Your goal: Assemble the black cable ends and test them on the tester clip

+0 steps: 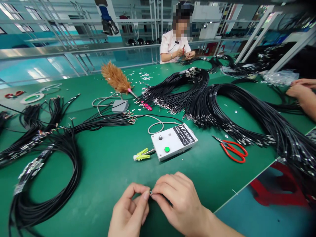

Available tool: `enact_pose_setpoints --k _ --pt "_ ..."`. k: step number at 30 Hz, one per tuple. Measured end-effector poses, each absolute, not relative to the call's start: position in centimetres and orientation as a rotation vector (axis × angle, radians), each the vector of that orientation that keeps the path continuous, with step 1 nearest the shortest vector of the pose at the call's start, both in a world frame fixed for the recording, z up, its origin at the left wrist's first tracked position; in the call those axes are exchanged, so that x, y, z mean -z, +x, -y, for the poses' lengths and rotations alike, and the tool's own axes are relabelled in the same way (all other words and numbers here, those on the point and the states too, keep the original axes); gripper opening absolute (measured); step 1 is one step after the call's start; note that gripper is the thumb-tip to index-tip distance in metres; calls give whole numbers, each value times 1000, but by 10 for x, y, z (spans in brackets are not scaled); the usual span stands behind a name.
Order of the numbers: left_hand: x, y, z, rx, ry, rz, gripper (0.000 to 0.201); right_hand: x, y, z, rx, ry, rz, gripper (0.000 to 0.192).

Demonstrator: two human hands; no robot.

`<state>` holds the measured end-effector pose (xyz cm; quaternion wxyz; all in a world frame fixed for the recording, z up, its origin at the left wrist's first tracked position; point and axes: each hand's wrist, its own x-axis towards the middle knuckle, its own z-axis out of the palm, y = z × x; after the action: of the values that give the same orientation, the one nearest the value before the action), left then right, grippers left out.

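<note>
At the near edge of the green bench, my left hand (134,205) is closed, its thumb and index finger pinched together. My right hand (176,199) meets it there, also closed in a pinch. Between the fingertips shows a tiny silvery piece (150,193), too small to name and mostly covered by the fingers. Just beyond my hands sits a white control box (174,141) with a green button and a black knob. A yellow-green clip (142,154) sticks out from its left side on a metal shaft.
Red-handled scissors (233,149) lie right of the box. Black cable bundles (199,102) spread behind it, with coiled cables (71,164) at left. A feather duster (117,79) and grey pedal (120,106) lie farther back. A co-worker (176,46) sits opposite; another person's hands (303,93) are at right.
</note>
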<state>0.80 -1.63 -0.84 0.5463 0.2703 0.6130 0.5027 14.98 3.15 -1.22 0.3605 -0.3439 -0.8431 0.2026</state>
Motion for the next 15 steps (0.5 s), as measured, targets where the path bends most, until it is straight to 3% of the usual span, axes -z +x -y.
enact_pose_setpoints --k 8,15 --pt "15 -2 11 -1028 776 -1406 49 11 152 -38 -366 -781 2302 12" --pt "10 7 11 -1176 682 -1488 48 19 159 -41 -563 -898 2149 7"
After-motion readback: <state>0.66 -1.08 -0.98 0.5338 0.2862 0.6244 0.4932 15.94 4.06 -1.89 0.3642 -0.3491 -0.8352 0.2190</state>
